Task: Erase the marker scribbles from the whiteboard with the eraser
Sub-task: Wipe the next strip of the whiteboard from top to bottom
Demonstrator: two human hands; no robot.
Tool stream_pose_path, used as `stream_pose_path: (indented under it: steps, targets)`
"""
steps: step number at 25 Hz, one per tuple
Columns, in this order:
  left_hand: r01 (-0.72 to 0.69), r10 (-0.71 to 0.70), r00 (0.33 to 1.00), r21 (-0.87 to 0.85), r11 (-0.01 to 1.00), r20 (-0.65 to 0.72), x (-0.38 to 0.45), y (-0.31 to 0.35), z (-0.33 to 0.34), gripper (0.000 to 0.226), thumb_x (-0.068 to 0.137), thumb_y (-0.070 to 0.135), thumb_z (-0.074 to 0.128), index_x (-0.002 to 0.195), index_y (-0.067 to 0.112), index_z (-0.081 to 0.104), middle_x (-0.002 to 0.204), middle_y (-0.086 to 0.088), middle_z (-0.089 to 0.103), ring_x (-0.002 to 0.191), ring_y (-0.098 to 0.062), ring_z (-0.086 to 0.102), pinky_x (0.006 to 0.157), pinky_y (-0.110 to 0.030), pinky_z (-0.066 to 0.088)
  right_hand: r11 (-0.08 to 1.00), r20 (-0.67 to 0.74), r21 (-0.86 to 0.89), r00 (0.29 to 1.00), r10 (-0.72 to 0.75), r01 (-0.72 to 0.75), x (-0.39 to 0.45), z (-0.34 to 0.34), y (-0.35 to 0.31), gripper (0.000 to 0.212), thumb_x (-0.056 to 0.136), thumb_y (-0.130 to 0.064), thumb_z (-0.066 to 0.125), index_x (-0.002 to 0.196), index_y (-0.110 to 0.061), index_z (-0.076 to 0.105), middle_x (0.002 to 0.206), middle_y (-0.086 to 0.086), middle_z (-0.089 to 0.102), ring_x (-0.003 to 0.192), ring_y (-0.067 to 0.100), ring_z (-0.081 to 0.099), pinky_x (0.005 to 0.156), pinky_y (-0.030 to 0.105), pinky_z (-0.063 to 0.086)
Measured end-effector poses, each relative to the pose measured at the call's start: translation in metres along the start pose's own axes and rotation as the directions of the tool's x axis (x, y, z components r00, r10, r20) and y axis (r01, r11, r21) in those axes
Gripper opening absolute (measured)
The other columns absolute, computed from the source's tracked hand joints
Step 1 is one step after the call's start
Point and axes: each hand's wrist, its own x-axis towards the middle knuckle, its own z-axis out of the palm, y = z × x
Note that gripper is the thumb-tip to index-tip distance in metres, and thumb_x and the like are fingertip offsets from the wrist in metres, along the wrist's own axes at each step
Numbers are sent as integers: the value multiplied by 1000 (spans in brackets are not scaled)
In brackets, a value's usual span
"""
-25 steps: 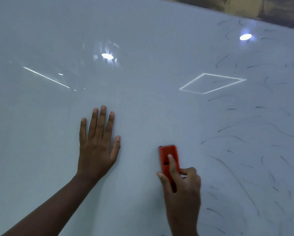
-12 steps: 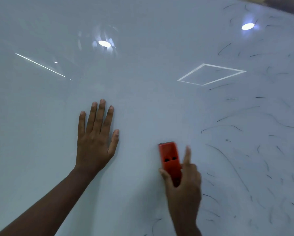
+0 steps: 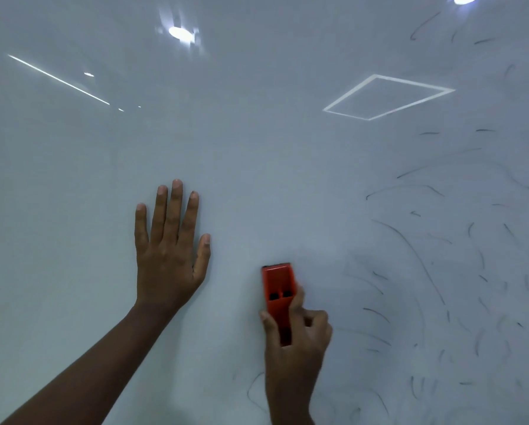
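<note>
The whiteboard fills the whole view. Thin dark marker scribbles cover its right part, and a few more show at the bottom by my right wrist. My right hand grips the lower end of an orange eraser, which stands upright and lies pressed against the board just left of the scribbles. My left hand rests flat on the board to the left of the eraser, fingers spread and pointing up, holding nothing.
Ceiling lights reflect in the glossy board: a bright spot at the top, a square outline at the upper right, a thin line at the upper left. The left part of the board bears no marks.
The view has tilted downward, so the board's top edge has gone out of sight. My right index finger lifted off the eraser's back and curled in again beside it. My left hand stays flat.
</note>
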Motion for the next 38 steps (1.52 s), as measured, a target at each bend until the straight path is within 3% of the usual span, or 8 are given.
stream_pose_path:
  steps: [4, 8, 14, 18, 22, 30, 35, 38]
  targets:
    - [10, -10, 1000, 0, 1000, 10, -6, 1, 0, 68, 110, 34, 40, 169, 7, 18, 176, -18, 11, 164, -36, 11, 131, -61, 11, 950, 196, -211, 962, -188, 229, -46, 12, -7, 65, 90, -62, 62, 144, -28, 55, 98, 0, 54, 85, 17, 49, 66, 33, 53]
    - [-19, 20, 999, -10, 1000, 31, -25, -3, 1, 69, 109, 34, 42, 168, 6, 18, 176, -18, 10, 164, -35, 9, 131, -60, 11, 921, 248, -256, 941, -230, 293, -37, 2, -6, 76, 75, -52, 86, 141, -27, 57, 99, 1, 58, 84, 19, 55, 66, 31, 53]
    - [-69, 70, 996, -8, 998, 63, -91, -13, 5, 67, 110, 35, 41, 168, 7, 23, 176, -17, 14, 164, -35, 13, 131, -59, 10, 993, -56, -72, 995, 86, -90, 29, -31, 12, 71, 85, -50, 74, 148, -23, 55, 104, 0, 51, 93, 20, 53, 70, 38, 58]
    - [-61, 60, 996, 12, 998, 69, -119, -12, 9, 68, 109, 34, 41, 168, 8, 20, 177, -14, 8, 164, -34, 9, 131, -58, 6, 990, -109, -4, 984, 140, -141, 22, -32, 19, 73, 88, -55, 64, 151, -20, 51, 104, -1, 47, 98, 22, 52, 73, 36, 58]
    - [-43, 42, 997, 14, 999, 71, -130, -8, 13, 69, 109, 34, 40, 169, 9, 16, 178, -12, 4, 165, -33, 7, 131, -60, 6, 993, 47, -112, 999, 27, -22, -33, -12, 28, 65, 93, -51, 67, 145, -12, 58, 105, 4, 50, 94, 14, 41, 70, 31, 47]
    - [-34, 33, 996, 11, 999, 83, -137, -8, 12, 70, 109, 36, 40, 169, 10, 15, 178, -10, 0, 165, -31, 3, 131, -58, 5, 952, 266, -212, 951, -160, 219, -123, -1, 67, 64, 87, -47, 72, 144, -23, 54, 107, 3, 54, 94, 21, 51, 73, 40, 56]
    - [-40, 40, 995, 2, 999, 87, -145, -7, 12, 70, 110, 37, 38, 169, 12, 12, 178, -8, -4, 165, -29, 0, 132, -57, 3, 965, -78, 63, 962, 260, -256, -57, -30, 68, 81, 80, -38, 82, 152, -26, 49, 102, -1, 54, 88, 24, 62, 74, 50, 61]
    - [-28, 30, 995, -15, 999, 90, -148, -6, 13, 70, 110, 37, 38, 170, 13, 12, 179, -7, -5, 165, -28, -1, 132, -56, 2, 982, -73, 64, 981, 181, -177, -49, -31, 62, 78, 81, -37, 81, 152, -30, 48, 106, -2, 51, 94, 22, 58, 79, 37, 59]
